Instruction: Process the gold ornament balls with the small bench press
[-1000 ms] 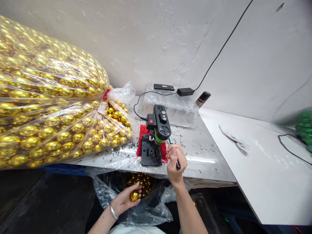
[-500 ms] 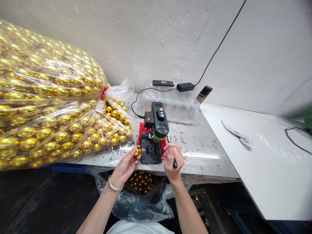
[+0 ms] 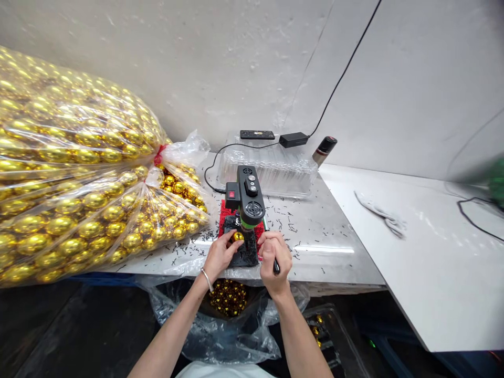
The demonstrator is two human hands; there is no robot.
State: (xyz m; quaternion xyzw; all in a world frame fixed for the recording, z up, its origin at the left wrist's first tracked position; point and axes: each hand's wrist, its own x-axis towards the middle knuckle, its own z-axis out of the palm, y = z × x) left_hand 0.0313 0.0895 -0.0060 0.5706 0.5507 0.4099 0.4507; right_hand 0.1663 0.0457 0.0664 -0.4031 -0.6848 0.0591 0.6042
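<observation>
Between the thumb and fingers of my left hand [image 3: 221,255] is a gold ball [image 3: 237,237], held over the black base plate [image 3: 249,254] and just below the head of a small black machine [image 3: 251,194]. My right hand [image 3: 275,261] is wrapped round the black-ended lever [image 3: 276,268] on the machine's right side. A red mat [image 3: 223,212] lies under the base, covered in part by black shavings. Below the table edge, an open clear bag [image 3: 232,336] surrounds a heap of gold balls [image 3: 228,297] with dark markings.
Large clear bags of gold balls [image 3: 79,210] fill the left. Behind the machine are a clear plastic tray [image 3: 271,176], a black adapter [image 3: 293,139] and a dark-capped bottle [image 3: 325,150]. A white table [image 3: 425,252] adjoins at right.
My left hand has moved right and up, bringing a gold ball from beside the base plate to under the machine head. My right hand still grips the lever. The view has shifted slightly.
</observation>
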